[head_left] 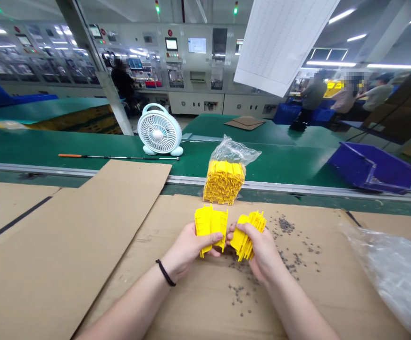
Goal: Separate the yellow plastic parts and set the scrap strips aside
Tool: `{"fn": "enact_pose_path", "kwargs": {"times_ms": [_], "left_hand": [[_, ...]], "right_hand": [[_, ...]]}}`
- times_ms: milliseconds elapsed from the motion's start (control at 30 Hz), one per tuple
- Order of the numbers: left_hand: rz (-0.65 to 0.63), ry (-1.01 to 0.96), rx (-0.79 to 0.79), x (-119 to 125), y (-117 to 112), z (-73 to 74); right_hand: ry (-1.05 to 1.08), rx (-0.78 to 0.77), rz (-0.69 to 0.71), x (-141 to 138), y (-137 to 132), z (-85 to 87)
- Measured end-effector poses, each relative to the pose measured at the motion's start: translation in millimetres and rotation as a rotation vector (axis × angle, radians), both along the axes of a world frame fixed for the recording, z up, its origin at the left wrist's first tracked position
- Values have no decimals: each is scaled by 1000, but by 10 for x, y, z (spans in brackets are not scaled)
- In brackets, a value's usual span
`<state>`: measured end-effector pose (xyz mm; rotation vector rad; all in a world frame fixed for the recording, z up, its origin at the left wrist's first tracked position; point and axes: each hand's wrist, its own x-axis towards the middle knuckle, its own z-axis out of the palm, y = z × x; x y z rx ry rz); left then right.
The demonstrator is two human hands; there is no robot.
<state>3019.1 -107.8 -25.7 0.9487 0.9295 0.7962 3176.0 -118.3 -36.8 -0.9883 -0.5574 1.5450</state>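
Over the brown cardboard sheet, our left hand was closed around one bundle of yellow plastic pieces, thumb pressed across its front, while our right hand gripped a second yellow bundle that leaned at a slant. The bundles were just beside each other, apart; we could not tell whether our fingertips touched between them. Small grey bits lay scattered beneath and beyond the right hand, and crumpled clear plastic film lay far to the right. Ahead stood a clear plastic bag, its lower part packed with stacked yellow pieces, its upper part loose. By our judgement, that stack was already bagged, whereas both handfuls were not. Beyond, a pale blue fan and a blue bin stood on the green bench top.
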Motion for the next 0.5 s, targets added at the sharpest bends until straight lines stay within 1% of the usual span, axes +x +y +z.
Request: {"fn": "enact_pose_path", "kwargs": {"times_ms": [67,133,200,267,367,433,500], "left_hand": [[-33,-15,15,5,-1,-9],[-58,-11,18,8,-4,-25],[-35,7,7,8,-5,-37],[5,22,-6,5,-7,-40],[-8,38,-35,11,-17,-36],[-7,45,-49,29,-27,-42],[62,49,-39,54,-32,-60]], "right_hand": [[7,44,26,-9,-12,-3],[-5,53,76,-17,-29,-19],[-25,42,126,-17,-42,-35],[-62,47,138,-12,-46,-37],[-126,64,157,-20,-50,-19],[-118,47,132,-43,-54,-13],[-97,19,-1,-70,-54,-24]]}}
